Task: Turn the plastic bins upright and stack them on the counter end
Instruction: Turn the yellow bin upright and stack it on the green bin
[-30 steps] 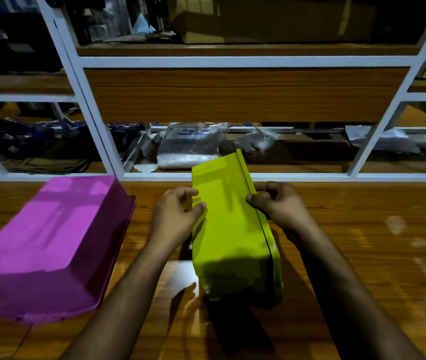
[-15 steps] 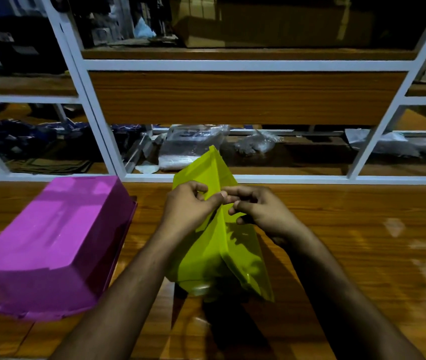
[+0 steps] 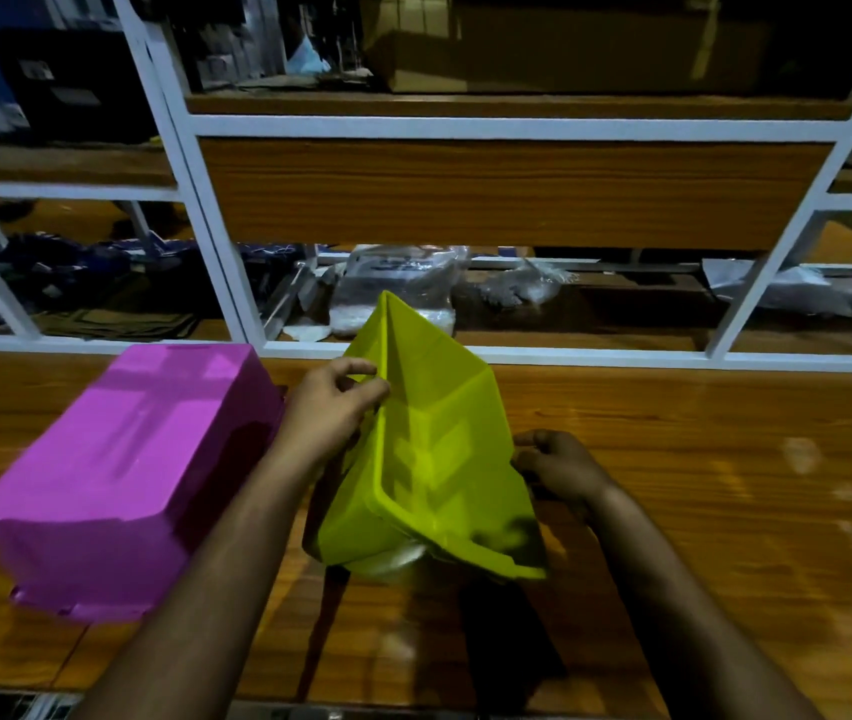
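A lime-green plastic bin (image 3: 429, 449) is tilted over the middle of the wooden counter (image 3: 699, 485), its open side turned up towards me and to the right, one corner pointing away. My left hand (image 3: 333, 407) grips its left rim near the top. My right hand (image 3: 556, 465) holds its right wall lower down. A purple plastic bin (image 3: 117, 470) lies upside down on the counter to the left, bottom up, apart from both hands.
A white-framed glass partition (image 3: 517, 350) runs along the counter's far edge. Behind it, shelves hold plastic bags (image 3: 398, 288), dark cloth and cardboard boxes. The counter's near edge lies just below my forearms.
The green bin has rolled from lying on its side to showing its open inside. My right hand has dropped from the top edge to the bin's right wall. The purple bin has not moved.
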### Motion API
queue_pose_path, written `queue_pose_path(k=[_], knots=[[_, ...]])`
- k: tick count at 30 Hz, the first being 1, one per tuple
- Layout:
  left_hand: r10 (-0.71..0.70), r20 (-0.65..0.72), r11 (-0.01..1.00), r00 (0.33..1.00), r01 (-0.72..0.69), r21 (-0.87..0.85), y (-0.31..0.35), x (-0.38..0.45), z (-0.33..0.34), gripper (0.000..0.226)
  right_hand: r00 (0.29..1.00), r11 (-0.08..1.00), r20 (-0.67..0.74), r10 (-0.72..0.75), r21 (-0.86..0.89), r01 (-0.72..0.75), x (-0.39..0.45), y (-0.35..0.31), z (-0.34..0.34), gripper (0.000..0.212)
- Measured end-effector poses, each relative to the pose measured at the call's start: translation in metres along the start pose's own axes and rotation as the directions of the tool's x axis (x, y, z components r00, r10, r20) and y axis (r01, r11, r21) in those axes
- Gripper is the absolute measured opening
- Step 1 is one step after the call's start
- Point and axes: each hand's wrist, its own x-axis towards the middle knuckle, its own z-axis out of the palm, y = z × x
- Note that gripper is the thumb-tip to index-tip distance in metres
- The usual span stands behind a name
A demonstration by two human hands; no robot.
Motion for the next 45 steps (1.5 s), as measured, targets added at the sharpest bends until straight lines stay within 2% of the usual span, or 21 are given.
queue_pose_path(k=[3, 8, 12, 16, 23, 26, 30, 33, 35, 38, 45], knots=[[-0.051, 0.055, 0.988, 0.997, 0.059, -0.144, -0.01, 0.004, -0.01, 0.019, 1.0, 0.984, 0.012, 0.023, 0.178, -0.025, -0.004, -0.009, -0.004, 0.023], [-0.213, 0.103, 0.963, 0.972, 0.227, -0.147, -0.043, 0.008, -0.021, 0.022, 0.997, 0.942, 0.081, -0.009, 0.335, -0.019, 0.0, -0.012, -0.011, 0.025], [-0.29, 0.118, 0.937, 0.95, 0.307, -0.168, -0.067, 0.008, -0.019, 0.025, 0.992, 0.901, 0.122, -0.001, 0.43, -0.052, -0.001, -0.015, -0.008, 0.022], [-0.301, 0.145, 0.91, 0.942, 0.33, -0.252, -0.069, 0.007, -0.02, 0.025, 0.99, 0.898, 0.143, 0.013, 0.433, -0.074, -0.002, -0.016, -0.008, 0.02], [-0.285, 0.286, 0.865, 0.915, 0.374, -0.334, -0.068, 0.012, -0.023, 0.026, 0.994, 0.889, 0.108, -0.011, 0.456, -0.04, -0.015, -0.014, -0.014, 0.027], [-0.259, 0.332, 0.851, 0.907, 0.377, -0.366, -0.061, 0.012, -0.016, 0.026, 0.997, 0.856, 0.079, -0.02, 0.517, -0.024, -0.03, -0.013, -0.021, 0.02], [-0.199, 0.437, 0.845, 0.877, 0.379, -0.377, -0.048, 0.017, -0.001, 0.033, 0.999, 0.798, 0.028, -0.042, 0.602, 0.016, -0.061, -0.006, -0.038, 0.024], [-0.138, 0.523, 0.854, 0.841, 0.369, -0.368, -0.035, 0.017, 0.022, 0.037, 0.997, 0.77, -0.072, -0.02, 0.636, 0.062, -0.093, 0.006, -0.056, 0.024], [-0.1, 0.601, 0.862, 0.793, 0.371, -0.345, -0.02, 0.013, 0.045, 0.043, 0.981, 0.766, -0.191, 0.014, 0.633, 0.112, -0.117, 0.019, -0.072, 0.022], [-0.053, 0.691, 0.862, 0.721, 0.382, -0.333, 0.001, 0.004, 0.087, 0.034, 0.946, 0.75, -0.322, 0.049, 0.637, 0.178, -0.156, 0.04, -0.099, 0.022], [-0.013, 0.859, 0.905, 0.512, 0.371, -0.208, 0.06, -0.045, 0.218, 0.031, 0.805, 0.725, -0.568, 0.168, 0.625, 0.29, -0.272, 0.093, -0.175, 0.021]])
